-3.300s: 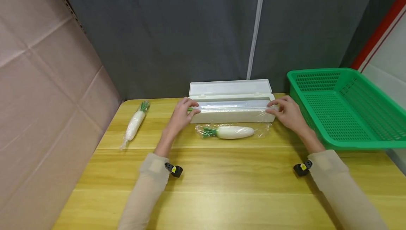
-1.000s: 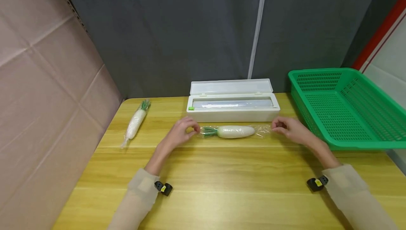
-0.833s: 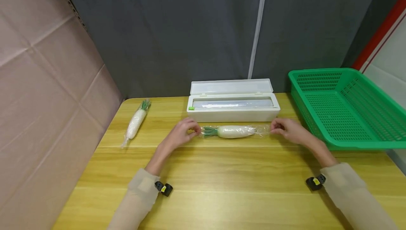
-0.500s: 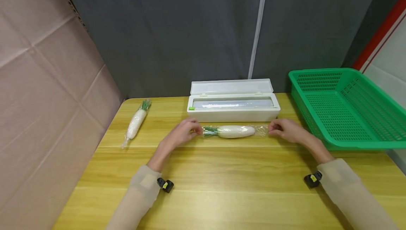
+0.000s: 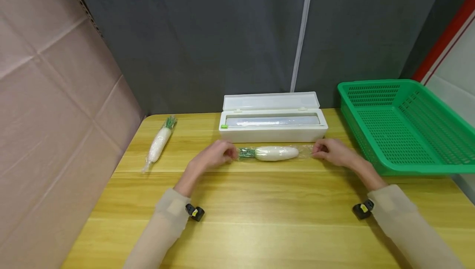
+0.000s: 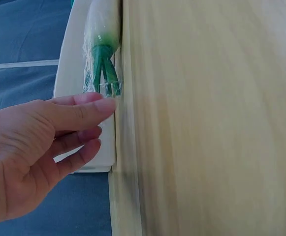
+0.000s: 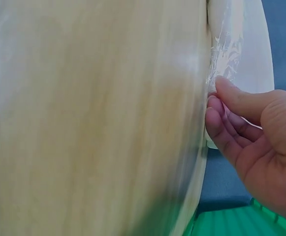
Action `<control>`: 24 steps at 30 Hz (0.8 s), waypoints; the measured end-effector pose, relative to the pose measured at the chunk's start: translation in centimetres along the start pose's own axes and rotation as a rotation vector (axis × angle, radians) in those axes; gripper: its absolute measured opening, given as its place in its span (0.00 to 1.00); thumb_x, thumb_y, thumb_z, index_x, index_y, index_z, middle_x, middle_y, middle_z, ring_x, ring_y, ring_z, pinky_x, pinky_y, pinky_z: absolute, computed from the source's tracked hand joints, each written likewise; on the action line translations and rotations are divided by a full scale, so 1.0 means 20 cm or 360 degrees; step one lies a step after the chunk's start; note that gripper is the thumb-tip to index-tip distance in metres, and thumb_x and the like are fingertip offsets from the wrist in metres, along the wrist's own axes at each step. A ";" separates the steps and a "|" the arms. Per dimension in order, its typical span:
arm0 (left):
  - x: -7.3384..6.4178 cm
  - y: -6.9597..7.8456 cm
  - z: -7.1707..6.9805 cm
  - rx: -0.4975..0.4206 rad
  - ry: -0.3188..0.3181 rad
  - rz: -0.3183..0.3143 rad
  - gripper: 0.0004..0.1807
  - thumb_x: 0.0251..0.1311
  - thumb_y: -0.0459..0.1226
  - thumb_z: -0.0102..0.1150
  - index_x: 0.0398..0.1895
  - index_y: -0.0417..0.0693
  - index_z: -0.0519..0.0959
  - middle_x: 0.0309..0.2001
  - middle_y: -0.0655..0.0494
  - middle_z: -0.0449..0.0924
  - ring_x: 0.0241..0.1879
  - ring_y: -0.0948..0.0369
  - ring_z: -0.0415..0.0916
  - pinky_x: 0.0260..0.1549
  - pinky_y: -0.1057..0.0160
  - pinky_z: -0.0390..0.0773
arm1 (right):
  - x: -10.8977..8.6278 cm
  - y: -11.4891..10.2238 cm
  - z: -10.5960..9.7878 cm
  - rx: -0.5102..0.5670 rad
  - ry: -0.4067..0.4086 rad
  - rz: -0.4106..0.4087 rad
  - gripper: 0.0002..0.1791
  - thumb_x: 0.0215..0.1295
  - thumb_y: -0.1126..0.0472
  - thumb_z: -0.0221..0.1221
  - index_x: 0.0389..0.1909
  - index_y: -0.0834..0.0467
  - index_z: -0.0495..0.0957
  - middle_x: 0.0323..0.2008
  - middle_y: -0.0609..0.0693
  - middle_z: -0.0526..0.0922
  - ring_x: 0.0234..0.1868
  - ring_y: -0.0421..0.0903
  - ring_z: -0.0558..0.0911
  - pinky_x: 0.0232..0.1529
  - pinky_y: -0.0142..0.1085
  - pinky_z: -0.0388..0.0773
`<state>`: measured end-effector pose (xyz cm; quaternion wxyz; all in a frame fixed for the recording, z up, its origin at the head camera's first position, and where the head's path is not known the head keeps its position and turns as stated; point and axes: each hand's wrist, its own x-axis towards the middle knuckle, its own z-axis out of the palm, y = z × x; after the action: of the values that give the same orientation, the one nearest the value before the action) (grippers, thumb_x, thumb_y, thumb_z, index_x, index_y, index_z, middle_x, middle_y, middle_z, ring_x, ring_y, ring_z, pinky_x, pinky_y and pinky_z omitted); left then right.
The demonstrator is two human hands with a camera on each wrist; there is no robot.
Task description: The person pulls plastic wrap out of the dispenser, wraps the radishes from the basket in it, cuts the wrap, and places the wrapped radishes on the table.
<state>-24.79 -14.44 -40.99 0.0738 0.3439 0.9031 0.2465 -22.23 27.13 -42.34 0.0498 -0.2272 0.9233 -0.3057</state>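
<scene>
A white radish [image 5: 276, 153] with green leaf stalks [image 6: 104, 69] lies sideways on the table, wrapped in clear plastic wrap. At the leaf end, my left hand [image 5: 219, 153] pinches the wrap between thumb and fingertips. The thumb [image 6: 86, 112] is right by the cut stalks in the left wrist view. My right hand [image 5: 335, 152] pinches the gathered plastic wrap [image 7: 225, 61] past the radish's tip. Directly behind stands a white cling film dispenser [image 5: 274, 134] with its lid [image 5: 271, 101] raised, a film roll inside and a green slider [image 5: 224, 126] at the left of its front rim.
Another wrapped radish [image 5: 158, 143] lies at the table's left, leaves pointing away. A green plastic basket [image 5: 393, 166] stands at the right, close to my right forearm. A dark grey curtain [image 5: 208, 46] rises behind the table [image 5: 267, 219].
Both hands have come from the dispenser's front edge down to the wrap's two ends. Over the last second they edge slightly inward, and the wrap ends bunch up closer to the radish.
</scene>
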 end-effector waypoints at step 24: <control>0.01 0.03 0.02 0.0178 0.0059 -0.0195 0.31 0.61 0.43 0.70 0.65 0.40 0.76 0.62 0.44 0.76 0.62 0.49 0.70 0.64 0.51 0.70 | 0.02 -0.06 0.02 -0.0149 0.0043 -0.0141 0.24 0.58 0.60 0.73 0.53 0.66 0.81 0.49 0.60 0.84 0.40 0.50 0.80 0.44 0.49 0.78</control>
<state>-24.38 -13.76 -41.11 0.0527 0.2870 0.9359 0.1972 -22.02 25.99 -41.95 0.0131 -0.2657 0.9262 -0.2672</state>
